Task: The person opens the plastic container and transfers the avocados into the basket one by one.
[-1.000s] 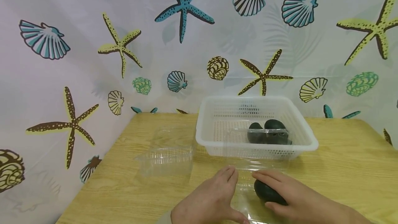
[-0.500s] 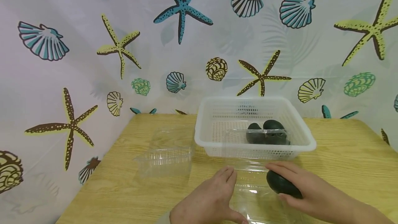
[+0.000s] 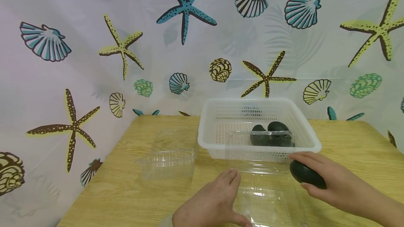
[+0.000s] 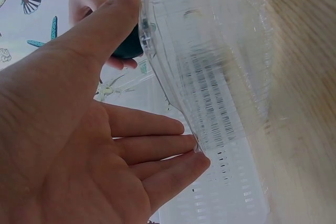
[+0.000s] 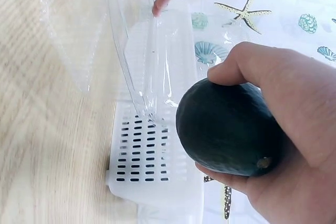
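My right hand [image 3: 337,181] grips a dark green avocado [image 3: 306,173] above the right side of a clear plastic clamshell container [image 3: 268,202]. Its stem end shows in the right wrist view, where thumb and fingers wrap the avocado [image 5: 226,129]. The clamshell's lid [image 3: 258,162] stands raised at the back. My left hand [image 3: 209,199] rests along the container's left edge, thumb spread toward the front. In the left wrist view its straight fingers [image 4: 168,148] touch the clear rim [image 4: 163,80].
Behind the lid stands a white perforated basket [image 3: 205,129], holding several avocados [image 3: 279,129] at its right. Another open clear clamshell [image 3: 170,164] sits to the left on the wooden table [image 3: 126,192]. A shell-print curtain [image 3: 202,52] hangs behind.
My right hand has carried the avocado up and to the right, from over the container's tray toward the basket's front right corner. The left hand has stayed at the container's edge.
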